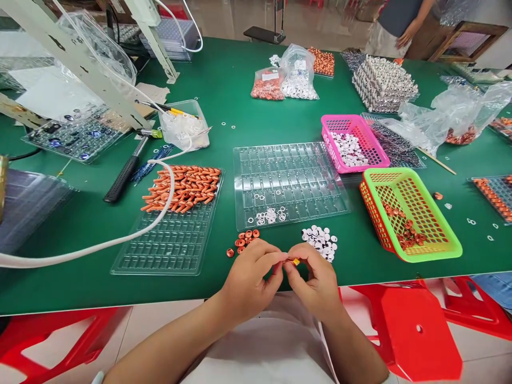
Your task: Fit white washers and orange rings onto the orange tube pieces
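1 small yellow piece (296, 262) pinched between inward-curled left hand (253, 272), right hand (317, 273).

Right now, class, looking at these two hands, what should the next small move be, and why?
Probably a slight fingertip adjustment of the small yellow piece, before reaching elsewhere: the right hand seems to pinch it and the left hand has its fingertips right beside it, so neither hand looks free, while loose orange pieces and white discs lie nearby.

Glossy plastic tray (292, 181), smooth tabletop (224, 85), shiny coppery discs (240, 242)
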Available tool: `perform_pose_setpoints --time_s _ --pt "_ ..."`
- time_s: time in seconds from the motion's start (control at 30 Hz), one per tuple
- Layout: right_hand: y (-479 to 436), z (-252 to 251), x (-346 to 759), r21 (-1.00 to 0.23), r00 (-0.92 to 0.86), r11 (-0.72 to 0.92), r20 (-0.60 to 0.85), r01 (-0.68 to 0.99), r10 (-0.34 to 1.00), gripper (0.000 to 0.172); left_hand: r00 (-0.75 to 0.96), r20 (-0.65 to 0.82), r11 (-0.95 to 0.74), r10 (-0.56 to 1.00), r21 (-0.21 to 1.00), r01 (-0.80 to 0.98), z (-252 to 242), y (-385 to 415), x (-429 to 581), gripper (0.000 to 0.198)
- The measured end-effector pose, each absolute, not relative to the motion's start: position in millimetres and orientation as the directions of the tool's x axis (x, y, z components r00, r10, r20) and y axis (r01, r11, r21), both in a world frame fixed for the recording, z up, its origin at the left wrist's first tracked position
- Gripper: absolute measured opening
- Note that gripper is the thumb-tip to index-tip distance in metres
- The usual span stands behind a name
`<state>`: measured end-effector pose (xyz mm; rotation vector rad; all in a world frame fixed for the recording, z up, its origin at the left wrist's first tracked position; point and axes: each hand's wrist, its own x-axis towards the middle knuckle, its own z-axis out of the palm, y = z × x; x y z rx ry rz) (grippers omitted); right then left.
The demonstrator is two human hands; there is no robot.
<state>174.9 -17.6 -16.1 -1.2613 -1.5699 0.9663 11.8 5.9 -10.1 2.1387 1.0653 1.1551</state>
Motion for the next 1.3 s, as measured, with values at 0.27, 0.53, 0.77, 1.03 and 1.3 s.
perform_pose_setpoints --time_s 0.27,0.53,0.77,1.03,1.3 --pt "-20 -18 177 -0.989 -0.064 -0.020 -0.030 0.150 0.997 0.007 0.369 0.299 -0.421 0.880 0.850 0.317 -7 7 12 0.023" --pt "-19 -19 173 -0.977 -0.105 -0.205 -0.199 -0.056 0.974 0.009 0.291 0.369 -0.440 0.883 0.866 0.236 -10 9 12 0.018" --pt "-22 -19 172 -0.967 -0.066 0.016 -0.001 0.256 0.998 0.015 0.306 0.262 -0.368 0.915 0.855 0.367 -2 7 9 0.015" --pt "-20 -19 171 -0.917 -0.121 0.172 0.137 0.359 0.983 0.017 0.326 0.090 -0.237 0.941 0.865 0.443 5 5 7 0.015" --pt "-19 -25 170 -0.664 -0.203 0.389 0.343 0.638 0.917 0.011 0.395 0.154 -0.363 0.906 0.764 0.533 -1 0 7 0.022"
